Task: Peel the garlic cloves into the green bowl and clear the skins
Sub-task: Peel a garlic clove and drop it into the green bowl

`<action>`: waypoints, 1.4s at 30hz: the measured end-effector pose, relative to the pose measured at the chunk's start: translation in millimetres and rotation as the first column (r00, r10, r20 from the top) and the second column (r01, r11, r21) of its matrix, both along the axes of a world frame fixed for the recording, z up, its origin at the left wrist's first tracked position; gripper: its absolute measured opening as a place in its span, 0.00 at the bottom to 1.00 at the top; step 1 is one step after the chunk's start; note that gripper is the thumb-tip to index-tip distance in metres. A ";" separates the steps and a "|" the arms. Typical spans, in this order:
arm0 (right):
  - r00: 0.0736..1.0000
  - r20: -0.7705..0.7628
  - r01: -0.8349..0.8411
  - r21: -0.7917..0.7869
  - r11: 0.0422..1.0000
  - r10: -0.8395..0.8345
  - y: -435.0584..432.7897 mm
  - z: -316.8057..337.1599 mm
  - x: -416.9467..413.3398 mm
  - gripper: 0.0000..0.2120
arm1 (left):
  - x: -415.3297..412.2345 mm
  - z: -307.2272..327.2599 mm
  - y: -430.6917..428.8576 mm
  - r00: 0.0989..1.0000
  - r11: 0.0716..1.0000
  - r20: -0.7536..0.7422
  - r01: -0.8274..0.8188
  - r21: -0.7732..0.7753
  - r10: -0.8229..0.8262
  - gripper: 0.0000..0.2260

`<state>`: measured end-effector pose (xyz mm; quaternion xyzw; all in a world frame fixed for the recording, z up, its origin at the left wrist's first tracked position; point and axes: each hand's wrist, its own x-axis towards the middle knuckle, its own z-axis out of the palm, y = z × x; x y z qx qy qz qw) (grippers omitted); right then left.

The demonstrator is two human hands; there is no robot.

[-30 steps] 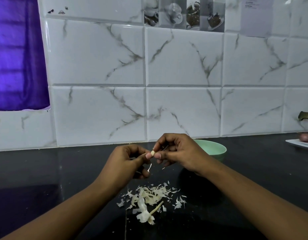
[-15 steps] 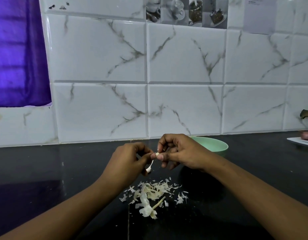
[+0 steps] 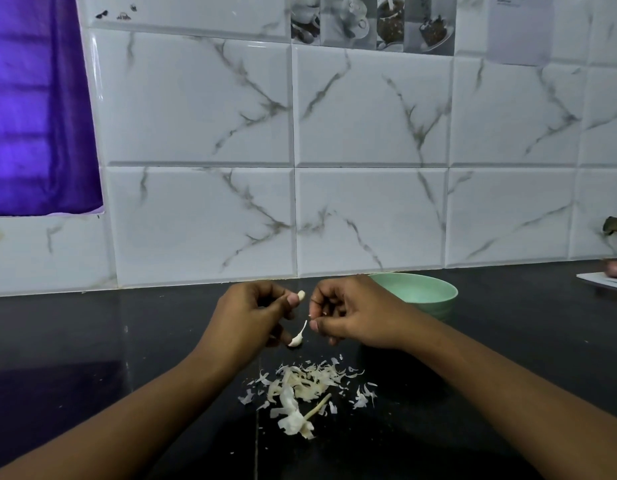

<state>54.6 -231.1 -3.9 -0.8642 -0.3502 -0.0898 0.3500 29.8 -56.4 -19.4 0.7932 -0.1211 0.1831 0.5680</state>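
My left hand point(image 3: 251, 317) pinches a small pale garlic clove point(image 3: 301, 295) between thumb and forefinger, above the black counter. A white piece with a thin tail point(image 3: 297, 337) hangs by that hand's lower fingers. My right hand point(image 3: 352, 313) is a short gap to the right of the clove, fingers curled, with tiny white flecks on them and nothing plainly held. The green bowl point(image 3: 435, 289) stands behind my right hand, partly hidden by it; its contents do not show. A pile of garlic skins and a stalk point(image 3: 300, 389) lies on the counter in front of both hands.
A marbled tile wall point(image 3: 369, 150) closes the back of the black counter point(image 3: 92, 358). At the far right edge a white board point(image 3: 608, 280) carries a small reddish onion point(image 3: 615, 268). A purple curtain point(image 3: 36, 116) hangs at the upper left.
My hands were joined on the clove; now the right hand has drawn away to the right, leaving the clove in my left fingers. The view tilted slightly up.
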 end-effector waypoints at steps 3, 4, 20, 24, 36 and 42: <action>0.999 -0.039 -0.001 -0.079 0.997 -0.002 -6.8 5.5 -0.8 0.10 | 0.1 -1.5 0.5 0.997 0.997 -0.056 0.048 -0.061 -0.052 0.05; 0.998 -0.062 -0.005 -0.079 0.997 0.000 -9.6 6.7 0.5 0.10 | 0.2 -2.1 0.2 0.996 0.996 -0.071 0.057 -0.071 -0.062 0.05; 0.975 -0.217 -0.034 0.100 0.994 0.055 -10.8 3.1 3.4 0.12 | -1.6 -1.6 -1.0 0.996 0.998 -0.057 0.069 -0.014 -0.069 0.02; 0.992 -0.120 -0.019 0.215 0.976 0.046 -10.6 5.7 2.2 0.10 | -0.2 -1.6 0.3 0.999 0.996 0.011 0.029 0.081 -0.030 0.02; 0.999 -0.049 -0.004 0.258 0.966 0.017 -4.6 0.9 3.7 0.08 | -3.6 -1.5 -1.4 0.999 0.989 0.045 0.009 0.144 -0.016 0.05; 0.997 -0.074 -0.009 0.236 0.972 0.027 -6.6 4.9 3.8 0.09 | -3.1 -2.8 -1.5 0.998 0.988 0.058 0.028 0.151 -0.037 0.03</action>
